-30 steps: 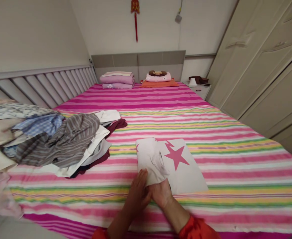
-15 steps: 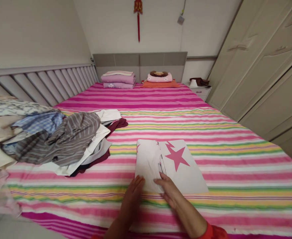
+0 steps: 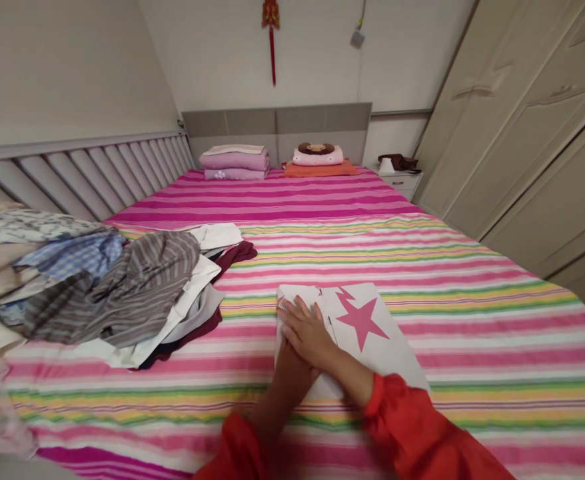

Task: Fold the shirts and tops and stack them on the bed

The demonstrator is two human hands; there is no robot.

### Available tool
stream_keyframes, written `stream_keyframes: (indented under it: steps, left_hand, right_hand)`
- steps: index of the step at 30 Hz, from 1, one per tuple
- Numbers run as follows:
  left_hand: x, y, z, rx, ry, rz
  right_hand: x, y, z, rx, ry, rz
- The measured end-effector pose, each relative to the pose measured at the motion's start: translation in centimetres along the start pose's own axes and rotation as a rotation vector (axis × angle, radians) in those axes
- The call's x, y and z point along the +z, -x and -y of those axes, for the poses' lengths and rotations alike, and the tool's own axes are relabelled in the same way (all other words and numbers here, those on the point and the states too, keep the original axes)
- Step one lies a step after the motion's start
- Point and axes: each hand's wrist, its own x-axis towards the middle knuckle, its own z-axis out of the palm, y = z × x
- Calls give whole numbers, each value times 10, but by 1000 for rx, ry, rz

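A white folded garment, perhaps a shirt, lies flat on the bed with a pink star and a zigzag print on its right part. My right hand rests on its left part, fingers stretched out and a little spread, holding nothing. Beneath and nearer to me, my left hand is partly covered by the right one. Its fingers are mostly hidden, so their shape does not show. Both hands overlap on the left flap of the cloth.
A loose pile of clothes, with a grey striped shirt on top, spreads over the left of the striped bedsheet. Folded purple bedding and a pink pillow lie by the headboard. A wardrobe stands right.
My right hand has moved from the garment's near edge up and left onto its left part, crossing over my left hand. The left hand has moved forward onto the cloth.
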Motion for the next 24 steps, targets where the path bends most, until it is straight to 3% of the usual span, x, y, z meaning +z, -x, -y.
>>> stream_keyframes:
  steps: [3,7,13,18,24]
  left_hand:
    - [15,6,10,39,-279,16]
    - [22,15,22,92,-522,3]
    - [23,28,20,228,-562,2]
    - [27,53,18,337,-614,38]
    - [30,58,23,359,-633,39]
  right_hand:
    - [11,-33,-23,-35,95,177]
    - [18,-63,-51,-69,120,231]
    - [20,-89,-71,-27,151,199]
    - [17,-100,-70,65,172,165]
    - [15,-78,-55,171,142,119]
